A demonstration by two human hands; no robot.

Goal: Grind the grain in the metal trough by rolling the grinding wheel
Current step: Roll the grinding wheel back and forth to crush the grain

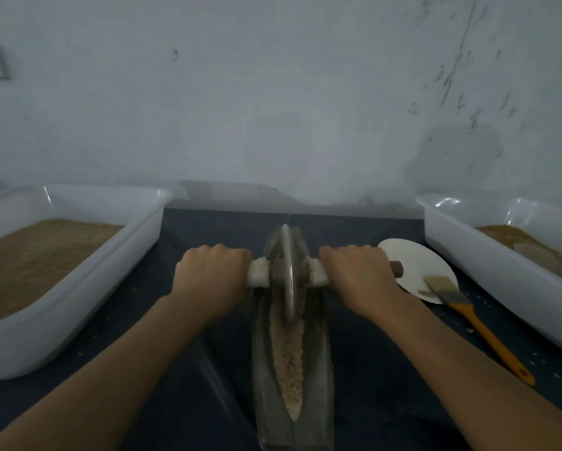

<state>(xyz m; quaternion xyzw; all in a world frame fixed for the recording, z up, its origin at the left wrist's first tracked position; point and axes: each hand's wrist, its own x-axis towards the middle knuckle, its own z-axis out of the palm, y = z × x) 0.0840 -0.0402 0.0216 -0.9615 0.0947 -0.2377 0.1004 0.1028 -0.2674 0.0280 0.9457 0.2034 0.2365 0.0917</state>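
Both hands, left hand [211, 276] and right hand [357, 275], clamped on the axle with the grinding wheel [287, 275] between them, far up the trough [292, 369]; uneven push probably tips it, flinging grain [287, 362] onto the bench [191, 402].

L hand [212, 278], R hand [357, 277], both fisted, arms extended

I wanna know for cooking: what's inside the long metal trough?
Pale crushed grain lies along the long metal trough, under the round metal grinding wheel. The wheel hides the grain beneath it.
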